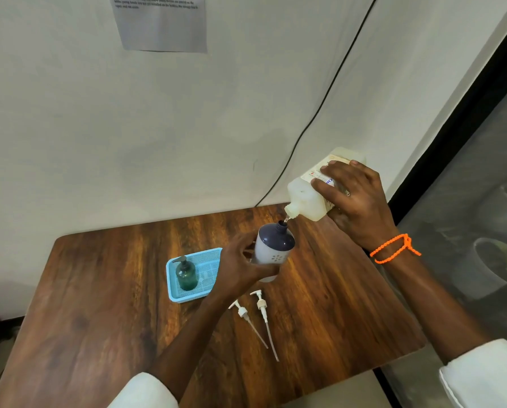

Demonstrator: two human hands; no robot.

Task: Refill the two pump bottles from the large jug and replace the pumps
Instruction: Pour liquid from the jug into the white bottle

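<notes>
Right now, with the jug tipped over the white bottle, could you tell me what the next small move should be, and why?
Probably keep the jug tilted and steady so it goes on pouring. Its spout sits just above the open neck of the white bottle, which the left hand grips, while the right hand holds the jug. Both loose pumps lie on the table, so capping comes later.

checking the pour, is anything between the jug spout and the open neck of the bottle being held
Nothing visible blocks it. The jug, tilted by the right hand, has its spout just above the open neck of the bottle gripped by the left hand. Both pumps lie aside on the table.
</notes>
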